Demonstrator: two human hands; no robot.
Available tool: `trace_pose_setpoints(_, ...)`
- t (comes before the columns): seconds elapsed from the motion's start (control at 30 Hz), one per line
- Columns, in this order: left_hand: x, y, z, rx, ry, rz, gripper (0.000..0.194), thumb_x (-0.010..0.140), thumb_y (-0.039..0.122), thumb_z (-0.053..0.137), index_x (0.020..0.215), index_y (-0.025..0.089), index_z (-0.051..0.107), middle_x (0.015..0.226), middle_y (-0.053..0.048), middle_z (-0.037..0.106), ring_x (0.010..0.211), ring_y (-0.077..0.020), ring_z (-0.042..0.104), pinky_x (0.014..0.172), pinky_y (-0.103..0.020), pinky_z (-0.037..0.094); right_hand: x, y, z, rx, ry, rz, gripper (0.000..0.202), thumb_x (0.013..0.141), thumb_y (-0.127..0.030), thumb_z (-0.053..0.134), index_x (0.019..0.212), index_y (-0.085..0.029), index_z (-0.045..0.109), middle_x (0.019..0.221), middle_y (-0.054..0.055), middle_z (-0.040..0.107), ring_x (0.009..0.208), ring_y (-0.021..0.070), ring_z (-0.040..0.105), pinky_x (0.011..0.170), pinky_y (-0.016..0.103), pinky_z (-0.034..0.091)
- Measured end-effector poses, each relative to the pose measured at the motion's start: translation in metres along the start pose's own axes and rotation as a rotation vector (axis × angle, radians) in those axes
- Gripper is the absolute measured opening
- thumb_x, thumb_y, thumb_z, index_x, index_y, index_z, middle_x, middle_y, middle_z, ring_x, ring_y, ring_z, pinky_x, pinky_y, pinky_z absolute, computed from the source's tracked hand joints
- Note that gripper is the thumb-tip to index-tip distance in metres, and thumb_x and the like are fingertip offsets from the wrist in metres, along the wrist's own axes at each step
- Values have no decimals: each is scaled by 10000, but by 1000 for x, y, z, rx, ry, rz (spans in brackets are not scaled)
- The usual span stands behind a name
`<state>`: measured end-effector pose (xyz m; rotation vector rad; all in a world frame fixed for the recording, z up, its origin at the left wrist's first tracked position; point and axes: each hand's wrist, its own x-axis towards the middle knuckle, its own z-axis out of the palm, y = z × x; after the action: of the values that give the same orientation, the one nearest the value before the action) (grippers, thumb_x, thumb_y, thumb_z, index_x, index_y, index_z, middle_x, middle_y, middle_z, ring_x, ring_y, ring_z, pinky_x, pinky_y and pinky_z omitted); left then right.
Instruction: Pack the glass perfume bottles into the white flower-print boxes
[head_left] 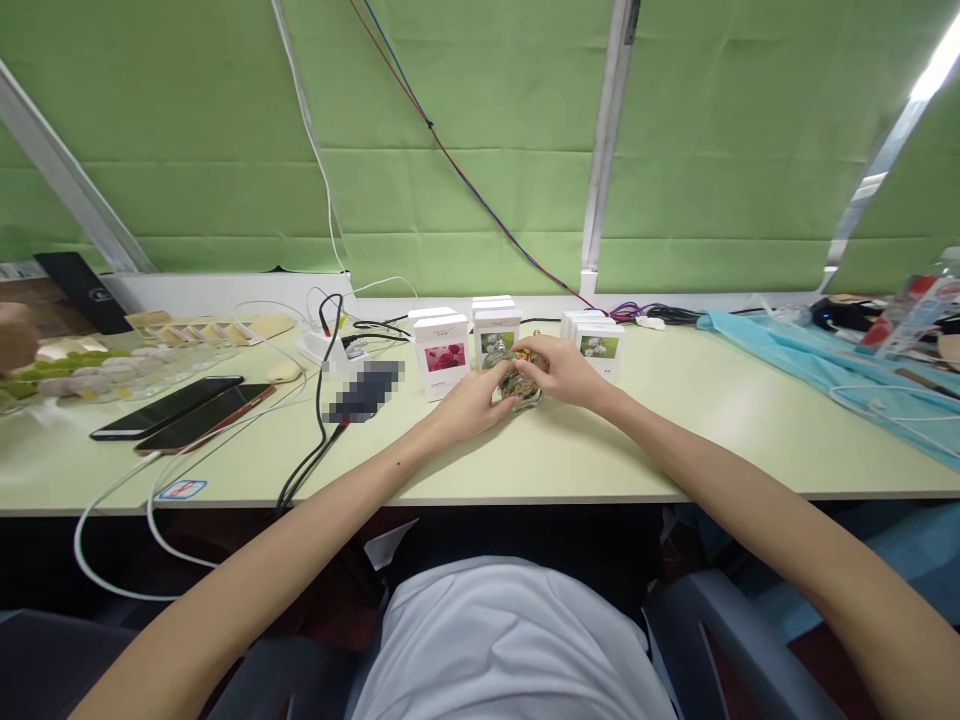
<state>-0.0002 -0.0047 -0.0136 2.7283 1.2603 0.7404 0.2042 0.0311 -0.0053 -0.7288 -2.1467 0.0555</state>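
Note:
A small clear glass bottle (527, 393) with gold-coloured parts near its top, like a perfume bottle, stands on the table between my hands. My left hand (478, 400) is closed around its left side, thumb low on the glass. From the right, my right hand (559, 370) grips its upper part and partly hides the gold neck. Just behind are white boxes in small groups: one with a red flower picture (442, 358) at left, one with a white flower picture (496, 325) in the middle, and another white-flower box (600, 350) at right.
Two dark phones (202, 415) lie at left with white cables, near a power strip (324, 345) and black cords. A clear tray of pale items (120, 375) sits at far left. Blue plastic sheeting (810, 375) covers the right end. A green curtain (465, 140) hangs behind.

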Motion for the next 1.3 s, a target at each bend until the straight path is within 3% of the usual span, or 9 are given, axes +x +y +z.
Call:
trace_pose_setpoints(0.57, 1, -3, 3, -37, 44, -45, 406, 948, 374, 580, 1307, 188, 545, 828, -44, 689, 708, -231, 652, 694, -327, 477, 1, 2, -1, 48, -11, 47, 204, 936, -328, 595, 1035, -171, 678, 1014, 93, 737, 643, 152, 534, 650, 303, 416)
trace_pose_setpoints(0.87, 1, -3, 3, -40, 47, -45, 422, 957, 381, 575, 1321, 177, 519, 977, -71, 701, 745, -213, 650, 683, -305, 456, 2, 0, -5, 37, -14, 77, 259, 931, -396, 636, 1036, -162, 672, 948, 70, 732, 608, 139, 532, 657, 300, 423)
trace_pose_setpoints(1.3, 1, -2, 2, 14, 84, -91, 425, 929, 384, 600, 1297, 183, 530, 956, -78, 708, 801, -255, 671, 697, -329, 462, 7, 19, -33, -239, 424, 103, 166, 961, -291, 523, 891, -195, 638, 887, 87, 698, 620, 179, 546, 707, 350, 462)
